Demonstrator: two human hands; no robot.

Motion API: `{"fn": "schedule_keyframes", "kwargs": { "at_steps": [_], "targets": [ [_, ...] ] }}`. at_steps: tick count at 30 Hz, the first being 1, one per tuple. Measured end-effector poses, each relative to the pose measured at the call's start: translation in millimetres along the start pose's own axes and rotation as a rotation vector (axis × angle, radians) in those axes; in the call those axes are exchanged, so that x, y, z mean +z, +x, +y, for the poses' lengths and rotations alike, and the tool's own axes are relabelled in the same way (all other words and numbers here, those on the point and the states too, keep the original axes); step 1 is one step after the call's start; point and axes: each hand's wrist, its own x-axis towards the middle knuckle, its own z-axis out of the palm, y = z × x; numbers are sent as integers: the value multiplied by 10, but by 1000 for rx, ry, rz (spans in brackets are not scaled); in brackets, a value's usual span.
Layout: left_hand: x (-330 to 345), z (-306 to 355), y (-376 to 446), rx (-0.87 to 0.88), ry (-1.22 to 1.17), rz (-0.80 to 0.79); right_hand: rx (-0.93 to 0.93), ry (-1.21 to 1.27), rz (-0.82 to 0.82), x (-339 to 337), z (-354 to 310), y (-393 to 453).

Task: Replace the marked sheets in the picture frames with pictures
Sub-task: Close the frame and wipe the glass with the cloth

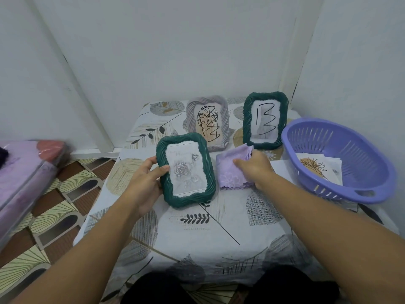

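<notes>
Held tilted just left of the folded lilac cloth [235, 170]: dark-green rope-edged plastic picture frame [185, 170] showing a rose print, left hand [145, 183] curled round its left rim; right hand [255, 168] pinching the cloth. Probably light, stiff, glazing slippery and fragile; best gripped by the rims.

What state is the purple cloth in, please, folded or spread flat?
Folded: the purple cloth lies doubled in layers, scalloped edges stacked, under the right hand.

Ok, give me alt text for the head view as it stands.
The left hand holds a green frame showing a rose picture while the right hand grips a lilac cloth beside it. Behind stand a grey frame and a second green frame, both with scribbled sheets; a purple basket holds pictures.
</notes>
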Motion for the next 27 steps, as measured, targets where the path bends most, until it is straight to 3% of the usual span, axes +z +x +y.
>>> {"fn": "schedule_keyframes", "kwargs": {
  "at_steps": [4, 7, 8, 10, 12, 14, 21, 24, 27],
  "targets": [
    [56, -10, 20, -6, 3, -16, -162, -357, 170, 33, -45, -97],
    [81, -14, 21, -9, 2, -26, -353, -398, 324, 69, -165, -296],
    [80, -14, 23, -11, -1, -27, -432, -337, 312, 108, -198, -327],
    [78, -4, 24, -16, -12, -32, -510, -135, 133, 172, -320, -407],
    [71, 20, 19, -21, -17, -31, -468, 15, -96, 244, -437, -485],
    [40, 48, 16, -17, -20, -23, -357, 108, -212, 334, -498, -483],
    [-85, 150, -13, -18, -42, -5, 57, 478, -480, 513, -506, -484],
    [-95, 171, -31, -49, -25, -25, 87, 523, -570, 606, -517, -493],
    [-111, 233, -45, -65, 25, -18, 90, 521, -544, 633, -594, -520]
  ]
}}
